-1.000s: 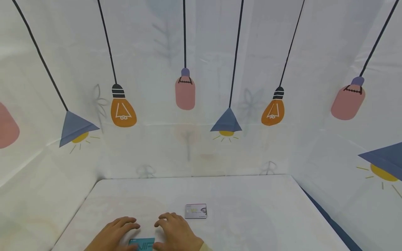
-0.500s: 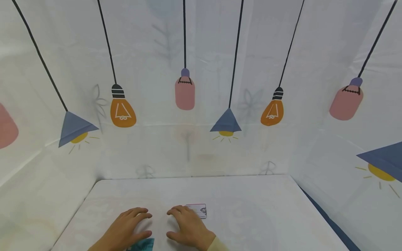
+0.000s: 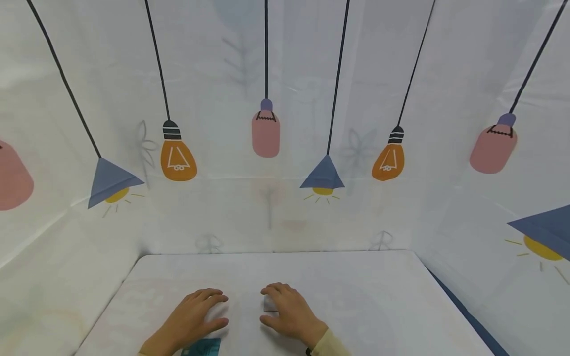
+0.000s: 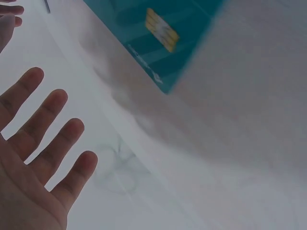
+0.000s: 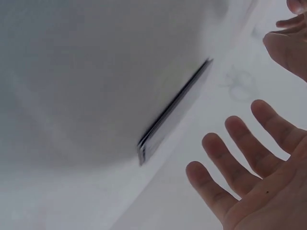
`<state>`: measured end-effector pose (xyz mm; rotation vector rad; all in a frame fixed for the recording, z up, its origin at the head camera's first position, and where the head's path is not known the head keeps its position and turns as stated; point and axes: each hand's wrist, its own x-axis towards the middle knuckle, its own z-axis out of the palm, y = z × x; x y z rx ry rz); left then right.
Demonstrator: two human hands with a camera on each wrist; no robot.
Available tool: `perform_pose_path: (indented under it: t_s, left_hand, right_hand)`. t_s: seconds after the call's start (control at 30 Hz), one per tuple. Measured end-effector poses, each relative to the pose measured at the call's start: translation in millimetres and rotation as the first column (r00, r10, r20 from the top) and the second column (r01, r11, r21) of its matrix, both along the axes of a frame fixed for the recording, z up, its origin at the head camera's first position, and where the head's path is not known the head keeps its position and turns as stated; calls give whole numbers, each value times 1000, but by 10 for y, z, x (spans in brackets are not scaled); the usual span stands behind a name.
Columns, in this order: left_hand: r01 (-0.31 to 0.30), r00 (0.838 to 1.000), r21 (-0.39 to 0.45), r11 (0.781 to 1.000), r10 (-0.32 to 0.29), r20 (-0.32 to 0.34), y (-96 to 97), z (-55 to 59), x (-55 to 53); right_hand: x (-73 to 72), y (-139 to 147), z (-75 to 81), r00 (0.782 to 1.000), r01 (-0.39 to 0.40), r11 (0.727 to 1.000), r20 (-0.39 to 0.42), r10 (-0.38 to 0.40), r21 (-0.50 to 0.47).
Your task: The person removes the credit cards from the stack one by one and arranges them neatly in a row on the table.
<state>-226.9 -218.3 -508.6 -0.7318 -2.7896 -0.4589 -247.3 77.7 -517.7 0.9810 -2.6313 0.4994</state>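
Note:
My left hand (image 3: 192,316) hovers over the white table with fingers spread, holding nothing. A teal card (image 3: 202,347) lies beneath it at the bottom of the head view, partly hidden by the hand. In the left wrist view the teal card (image 4: 158,38) shows a gold chip, with the fingers (image 4: 62,136) apart from it. My right hand (image 3: 294,314) is held above a pale card (image 3: 269,303), covering most of it in the head view. From the right wrist, the pale card (image 5: 172,112) appears edge-on like a thin stack, away from the relaxed fingers (image 5: 240,158).
The white table (image 3: 378,296) reaches back to a white fabric wall (image 3: 213,207) printed with hanging lamps and bulbs. Similar fabric rises at both sides. A blue strip (image 3: 467,311) runs along the table's right edge.
Both hands have moved forward and to the right. My right hand has left the teal card's side and come over the pale card; the cards stay in place.

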Motion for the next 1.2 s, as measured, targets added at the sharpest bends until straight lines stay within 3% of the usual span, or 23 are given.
perform_pose_path:
  t_s: [0.23, 0.73, 0.97, 1.2]
  left_hand:
    - [27, 1000, 28, 999, -27, 5, 178, 3, -100]
    - [95, 994, -11, 995, -96, -49, 653, 32, -284]
    - [106, 993, -49, 993, -109, -52, 806, -58, -390]
    - [77, 997, -87, 993, -78, -12, 864, -117, -445]
  right_hand:
    - [-43, 248, -3, 999, 33, 999, 26, -34, 37]
    - [-143, 535, 4, 993, 90, 993, 69, -95, 82]
    - [-205, 609, -28, 994, 90, 992, 47, -94, 93]
    - [-244, 627, -37, 992, 95, 989, 68, -103, 110]
